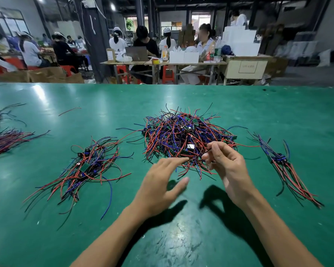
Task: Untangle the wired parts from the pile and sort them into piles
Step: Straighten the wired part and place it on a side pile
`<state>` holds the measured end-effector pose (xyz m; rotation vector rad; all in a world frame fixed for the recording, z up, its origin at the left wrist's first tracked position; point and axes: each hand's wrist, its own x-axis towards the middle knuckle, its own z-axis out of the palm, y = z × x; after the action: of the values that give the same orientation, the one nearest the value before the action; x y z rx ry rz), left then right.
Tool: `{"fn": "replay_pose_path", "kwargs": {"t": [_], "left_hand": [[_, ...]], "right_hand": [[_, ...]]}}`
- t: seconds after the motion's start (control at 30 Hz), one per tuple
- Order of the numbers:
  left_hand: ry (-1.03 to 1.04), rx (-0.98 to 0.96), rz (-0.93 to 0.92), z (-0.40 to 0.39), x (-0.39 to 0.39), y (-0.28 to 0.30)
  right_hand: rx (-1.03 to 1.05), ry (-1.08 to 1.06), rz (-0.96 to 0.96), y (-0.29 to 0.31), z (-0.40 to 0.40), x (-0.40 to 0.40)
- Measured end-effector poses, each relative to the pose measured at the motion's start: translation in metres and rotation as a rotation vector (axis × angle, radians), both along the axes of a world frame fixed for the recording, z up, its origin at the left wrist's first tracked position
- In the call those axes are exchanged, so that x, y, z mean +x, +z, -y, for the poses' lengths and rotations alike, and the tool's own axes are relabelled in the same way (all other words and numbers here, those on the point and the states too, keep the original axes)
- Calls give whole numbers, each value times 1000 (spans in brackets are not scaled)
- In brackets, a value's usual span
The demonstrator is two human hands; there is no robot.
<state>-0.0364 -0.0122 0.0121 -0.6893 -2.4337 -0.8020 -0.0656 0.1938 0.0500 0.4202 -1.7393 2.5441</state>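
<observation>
Right hand (228, 166) pinching a wire from tangled pile (183, 137), left hand (162, 182) spread, boards half buried

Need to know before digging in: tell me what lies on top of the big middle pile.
On the central pile: loose red, blue and black wires and a small white-faced part. The right hand covers its near right edge. Deeper layers are hidden.

Beyond the green table (239, 105), people sit at wooden benches (162, 63) on red stools (167, 75).
</observation>
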Motion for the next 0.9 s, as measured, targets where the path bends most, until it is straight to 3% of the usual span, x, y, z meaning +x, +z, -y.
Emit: {"fn": "replay_pose_path", "kwargs": {"t": [0.13,0.23,0.3,0.4,0.47,0.53,0.6,0.7,0.8,0.9], "left_hand": [[-12,160,-45,-2,-4,-6],[175,438,-45,7,-7,2],[364,703,-63,22,-12,13],[509,1200,-66,56,-20,25],[435,1577,112,76,-19,24],[166,1971,361,87,-15,23],[-82,2211,458,92,-12,23],[-219,2081,489,86,-12,28],[-60,1443,555,60,-10,29],[52,877,510,27,-7,17]], "right_hand": [[24,26,82,-3,3,-3],[140,9,35,-8,7,-4],[408,-99,-145,-14,9,-3],[1120,-233,-499,-30,16,-3],[1369,-236,-531,-35,22,-5],[1376,-247,-508,-34,24,-10],[1384,-295,-567,-32,25,-14],[1267,-310,-591,-34,21,-16],[937,-356,-543,-31,13,-19],[798,-475,-564,-26,8,-22]]}}
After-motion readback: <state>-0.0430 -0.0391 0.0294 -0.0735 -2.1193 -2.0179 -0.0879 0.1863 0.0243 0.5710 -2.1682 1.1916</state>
